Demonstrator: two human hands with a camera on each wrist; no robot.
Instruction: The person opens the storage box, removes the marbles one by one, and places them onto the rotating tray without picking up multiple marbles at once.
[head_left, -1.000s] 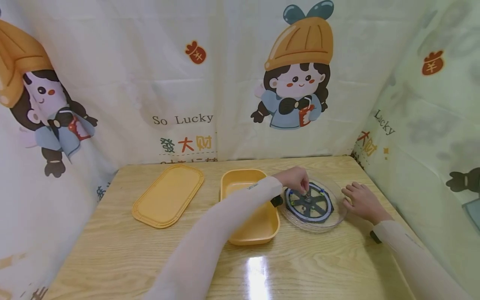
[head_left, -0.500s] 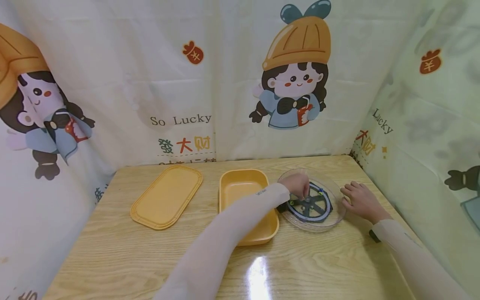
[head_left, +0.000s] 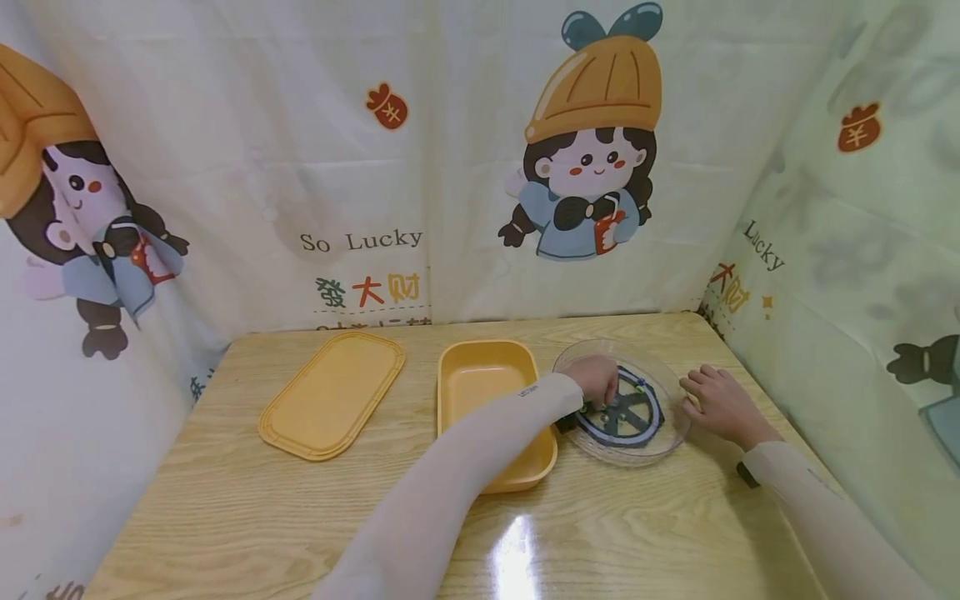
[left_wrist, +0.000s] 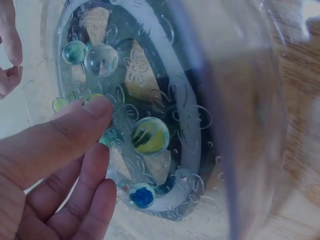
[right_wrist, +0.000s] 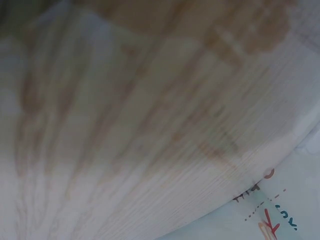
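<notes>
A clear round bowl (head_left: 678,429) with embossed flowers stands at the right of the table. A dark, spoked wheel shape with a pale ring (head_left: 651,429) shows in or through its bottom. Several glass marbles lie inside, among them a yellow-green one (left_wrist: 151,136), a blue one (left_wrist: 142,195) and a clear one (left_wrist: 101,60). My left hand (head_left: 596,379) reaches down into the bowl, thumb and curled fingers beside the marbles; I cannot tell whether it pinches one. My right hand (head_left: 722,404) holds the bowl's right rim with thumb and fingertips. The right wrist view is mostly blurred.
Just left of the bowl stands an orange rectangular box (head_left: 472,383), partly crossed by my left forearm. Its matching flat lid (head_left: 333,396) lies farther left on the wooden table (head_left: 247,500). A printed curtain (head_left: 300,150) encloses the back and sides.
My left hand has moved slightly left and lower into the bowl, after first shifting over from the box side with its forearm. The right hand stays at the rim.
</notes>
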